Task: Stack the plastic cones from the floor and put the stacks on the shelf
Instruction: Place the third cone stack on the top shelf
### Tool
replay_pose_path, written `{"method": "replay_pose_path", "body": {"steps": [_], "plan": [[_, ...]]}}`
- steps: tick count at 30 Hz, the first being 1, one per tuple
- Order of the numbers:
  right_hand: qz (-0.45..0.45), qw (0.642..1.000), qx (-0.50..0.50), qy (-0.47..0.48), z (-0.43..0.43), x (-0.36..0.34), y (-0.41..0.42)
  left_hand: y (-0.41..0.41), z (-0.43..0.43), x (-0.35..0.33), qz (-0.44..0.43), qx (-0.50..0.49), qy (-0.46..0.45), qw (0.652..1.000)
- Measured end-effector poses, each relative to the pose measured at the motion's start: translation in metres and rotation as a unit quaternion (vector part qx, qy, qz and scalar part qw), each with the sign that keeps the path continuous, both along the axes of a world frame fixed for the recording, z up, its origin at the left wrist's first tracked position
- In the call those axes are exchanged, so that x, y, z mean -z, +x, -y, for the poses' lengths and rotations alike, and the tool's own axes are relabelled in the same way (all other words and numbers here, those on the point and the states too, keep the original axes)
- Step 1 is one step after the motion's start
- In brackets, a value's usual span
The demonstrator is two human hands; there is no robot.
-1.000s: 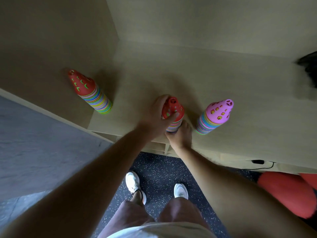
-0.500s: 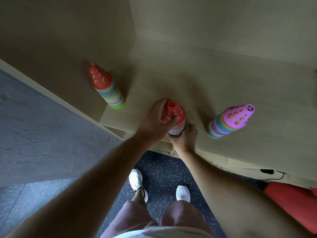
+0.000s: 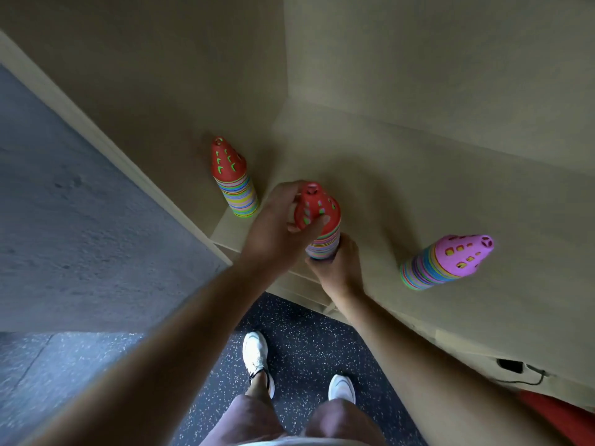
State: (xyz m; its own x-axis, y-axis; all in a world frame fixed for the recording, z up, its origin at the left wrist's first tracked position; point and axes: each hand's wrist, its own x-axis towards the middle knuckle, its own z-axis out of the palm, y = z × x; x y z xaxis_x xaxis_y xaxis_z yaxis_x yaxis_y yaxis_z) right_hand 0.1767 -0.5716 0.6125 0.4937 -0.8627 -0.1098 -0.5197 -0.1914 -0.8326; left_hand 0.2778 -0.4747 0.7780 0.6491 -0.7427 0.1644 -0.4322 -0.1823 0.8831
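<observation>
The middle stack (image 3: 323, 206) stands upright near the front edge of the shelf (image 3: 418, 188). The left hand (image 3: 277, 226) is curled round its red top cone, and the right hand (image 3: 341, 268) grips its striped base. Left of it sits a red-topped stack (image 3: 235, 185) (the nearer neighbour). To its right, well apart, is a pink-topped stack (image 3: 444, 262).

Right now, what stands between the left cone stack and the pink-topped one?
A third red-topped stack, gripped by the left hand near its top and the right hand at its base, as the head view shows.
</observation>
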Motion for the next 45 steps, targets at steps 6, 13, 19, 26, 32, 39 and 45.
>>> {"method": "replay_pose_path", "body": {"steps": [6, 13, 19, 26, 32, 39, 45], "plan": [[0.075, 0.99, -0.096, -0.076, 0.006, -0.077, 0.06, 0.049, -0.007, -0.078, 0.076, -0.061, -0.051, 0.994], [0.107, 0.976, -0.152, -0.111, 0.021, -0.137, 0.142, 0.109, -0.015, -0.159, 0.146, -0.1, -0.057, 0.983], [0.13, 0.97, -0.176, -0.105, 0.02, -0.17, 0.193, 0.148, -0.01, -0.184, 0.19, -0.136, -0.025, 0.972], [0.075, 0.965, -0.215, -0.126, 0.01, -0.161, 0.214, 0.17, -0.007, -0.157, 0.203, -0.171, 0.051, 0.963], [0.041, 0.971, -0.231, -0.038, 0.021, -0.111, 0.232, 0.17, -0.008, -0.131, 0.184, -0.187, 0.096, 0.96], [-0.004, 0.971, -0.238, -0.025, 0.022, -0.086, 0.234, 0.17, -0.011, -0.101, 0.156, -0.183, 0.13, 0.962], [-0.007, 0.966, -0.258, -0.014, 0.026, -0.09, 0.23, 0.16, -0.007, -0.1, 0.208, -0.211, 0.113, 0.948]]}}
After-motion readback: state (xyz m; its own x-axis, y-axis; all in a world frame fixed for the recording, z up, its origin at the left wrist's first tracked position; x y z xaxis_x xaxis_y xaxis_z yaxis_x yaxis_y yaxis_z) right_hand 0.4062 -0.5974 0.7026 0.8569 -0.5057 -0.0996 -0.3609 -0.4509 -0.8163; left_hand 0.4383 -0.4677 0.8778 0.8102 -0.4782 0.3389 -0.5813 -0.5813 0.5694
